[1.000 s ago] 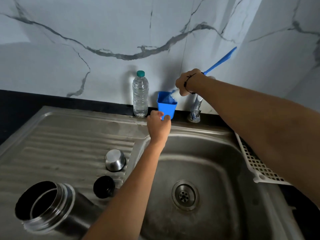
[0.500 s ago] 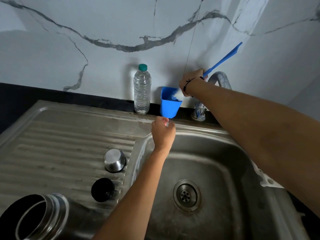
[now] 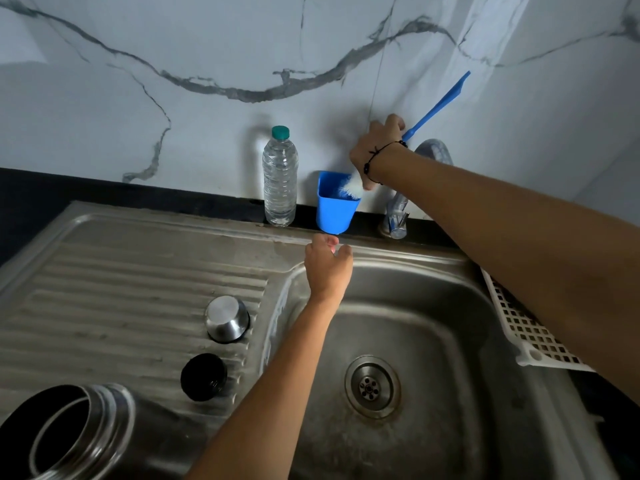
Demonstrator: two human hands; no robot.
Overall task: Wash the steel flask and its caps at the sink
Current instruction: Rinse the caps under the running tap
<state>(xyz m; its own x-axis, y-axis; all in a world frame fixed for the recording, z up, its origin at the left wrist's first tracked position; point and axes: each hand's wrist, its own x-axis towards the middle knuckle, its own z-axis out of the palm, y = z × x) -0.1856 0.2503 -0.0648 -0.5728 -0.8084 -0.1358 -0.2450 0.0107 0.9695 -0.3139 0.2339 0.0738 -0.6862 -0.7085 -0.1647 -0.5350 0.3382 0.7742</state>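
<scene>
Just below the right hand [image 3: 375, 147] gripping the blue bottle brush [image 3: 436, 102], bristles dip in the blue cup [image 3: 334, 211]; left hand [image 3: 327, 268] hovers loosely curled, empty; open steel flask [image 3: 69, 434] and both caps look unwashed.

The open steel flask [image 3: 65, 434] lies near-left on the ribbed steel drainboard [image 3: 121, 289]; beyond it sit the round black cap [image 3: 203, 376], then the domed steel cap [image 3: 227, 318] (both left of the basin [image 3: 433, 306]).
</scene>
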